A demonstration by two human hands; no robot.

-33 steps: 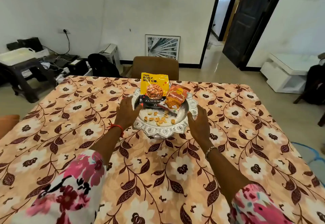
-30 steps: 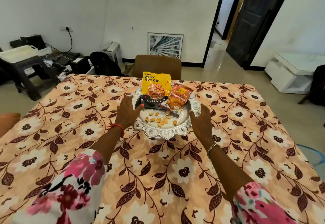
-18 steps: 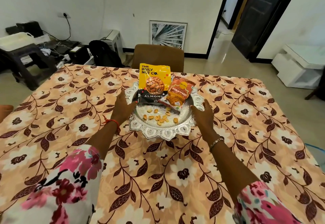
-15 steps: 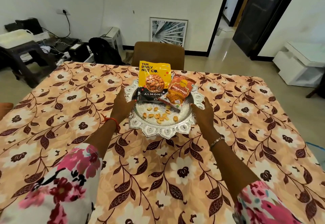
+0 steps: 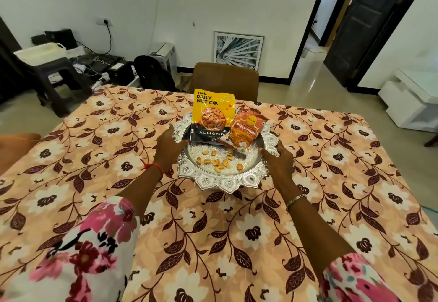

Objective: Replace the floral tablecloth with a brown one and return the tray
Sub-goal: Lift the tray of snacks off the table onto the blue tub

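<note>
Two hands grip one silver tray [image 5: 222, 181] at frame centre. The left hand [image 5: 169, 146] curls round its left rim, the right hand [image 5: 279, 162] round its right rim. The tray is over the middle of one floral tablecloth [image 5: 213, 230] and carries two packets, a yellow packet [image 5: 213, 112] and an orange packet [image 5: 246, 131], plus about a dozen loose nuts [image 5: 219, 162].

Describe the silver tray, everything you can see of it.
The silver tray is round, seemingly shiny metal, with a scalloped, leaf-embossed rim and engraved floor. It is mid-table on the floral tablecloth. The left hand and right hand grip opposite rim sides, thumbs on top. It carries a yellow almond packet, an orange snack packet and loose nuts.
</note>
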